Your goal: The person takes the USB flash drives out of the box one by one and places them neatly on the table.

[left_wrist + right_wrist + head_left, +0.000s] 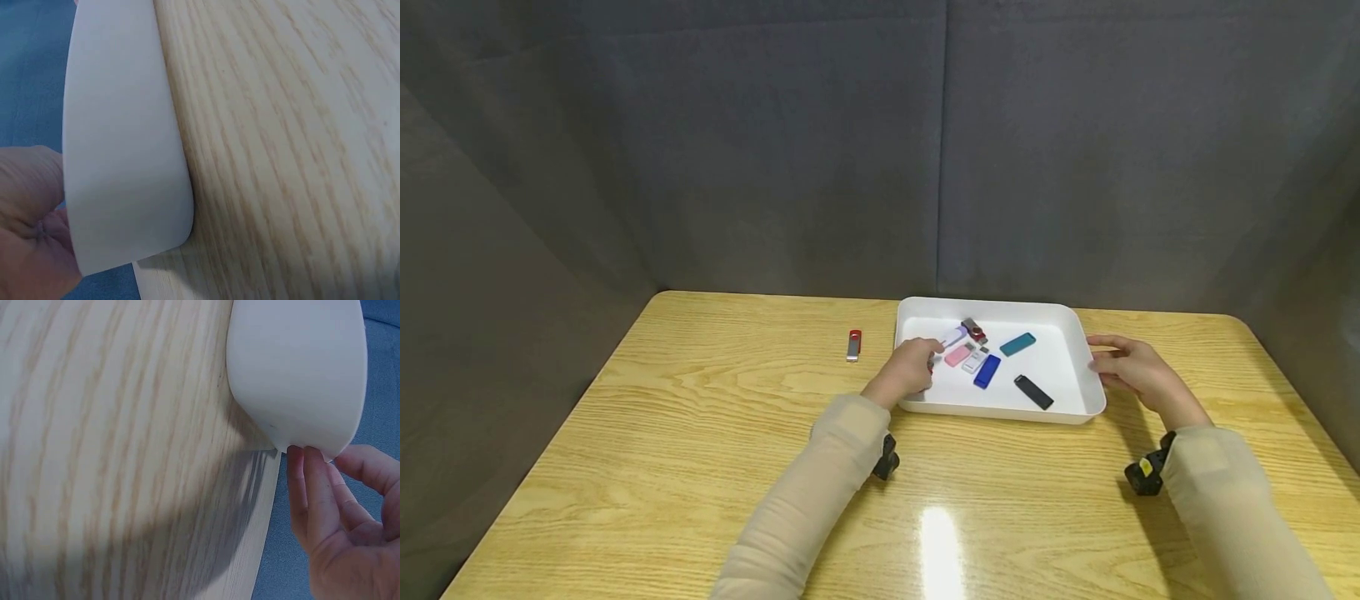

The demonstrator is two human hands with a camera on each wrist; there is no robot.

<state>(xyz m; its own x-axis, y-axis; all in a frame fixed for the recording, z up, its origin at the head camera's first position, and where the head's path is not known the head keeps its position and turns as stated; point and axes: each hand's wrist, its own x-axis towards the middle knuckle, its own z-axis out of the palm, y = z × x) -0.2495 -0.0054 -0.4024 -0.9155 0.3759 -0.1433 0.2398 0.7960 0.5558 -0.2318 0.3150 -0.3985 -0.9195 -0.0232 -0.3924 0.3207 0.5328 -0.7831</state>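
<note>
My left hand (912, 367) reaches over the left wall of a shallow white tray (1000, 411). It pinches a small thing with red on it (931, 364), likely a USB stick, mostly hidden by the fingers. My right hand (1138, 372) holds the tray's right wall. In the right wrist view its fingers lie against the outer wall, the thumb at the rim. Inside the tray lie a teal USB stick (1018, 344), a blue one (987, 372), a black one (1033, 392), a pink one (958, 356), a white one (975, 360), a lilac one (954, 336) and a red-and-dark one (975, 332).
A red-and-silver USB stick (853, 345) lies on the wooden table (700, 433), left of the tray. Dark grey curtains (790, 167) hang behind the table and along both sides. The tray stands close to the far table edge.
</note>
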